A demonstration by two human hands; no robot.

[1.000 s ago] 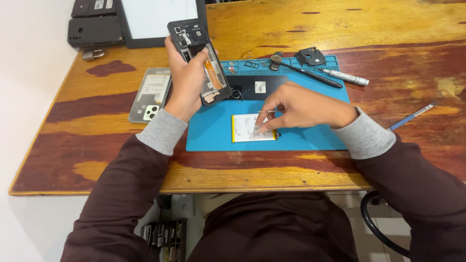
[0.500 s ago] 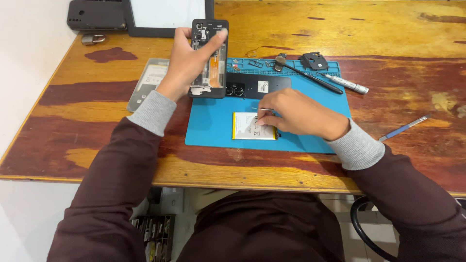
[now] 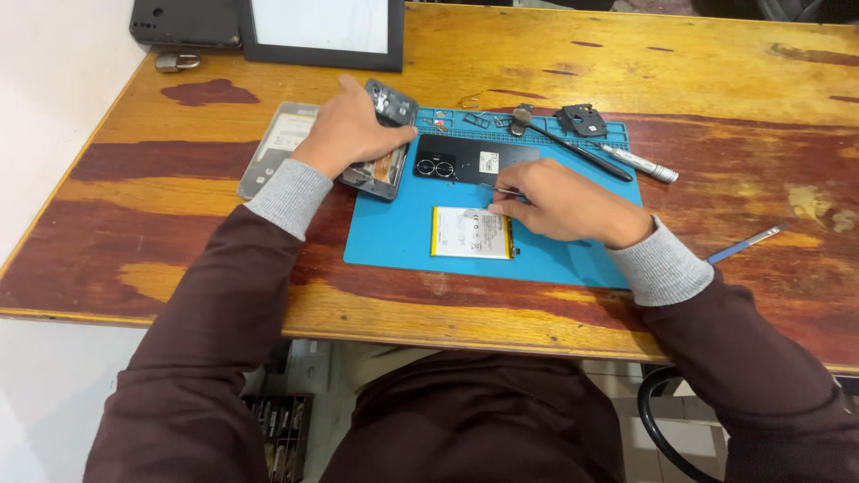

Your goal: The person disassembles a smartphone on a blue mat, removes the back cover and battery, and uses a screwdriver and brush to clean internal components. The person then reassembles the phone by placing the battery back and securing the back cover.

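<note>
**Open phone in your left hand, tweezers in your right**

Your left hand (image 3: 347, 134) is wrapped around the open phone (image 3: 383, 143), just above the middle of the frame. The phone lies tilted at the top left edge of the blue mat (image 3: 394, 237). Your hand hides most of it, so you only see the top end and a bit of orange inside.

Your right hand (image 3: 562, 201) sits in the middle of the frame, pinching thin tweezers (image 3: 499, 190). The tips point left, just above the white battery (image 3: 472, 233). You cannot tell if they touch it. The battery lies flat on the mat, right beside your fingers.

Behind the tweezers lies a black back cover (image 3: 470, 163). Your right hand hides its far end. A clear case (image 3: 277, 148) lies on the table (image 3: 179, 224), left of the phone, partly under your wrist.

At the top of the mat are a screwdriver (image 3: 564, 143), a small black part (image 3: 582, 119) and a silver pen (image 3: 640, 164). The tiny bits beside them are too small to make out. A blue tool (image 3: 747, 241) lies at the right. A white screen (image 3: 322, 31) and a black box (image 3: 183, 20) are cut off at the top.
</note>
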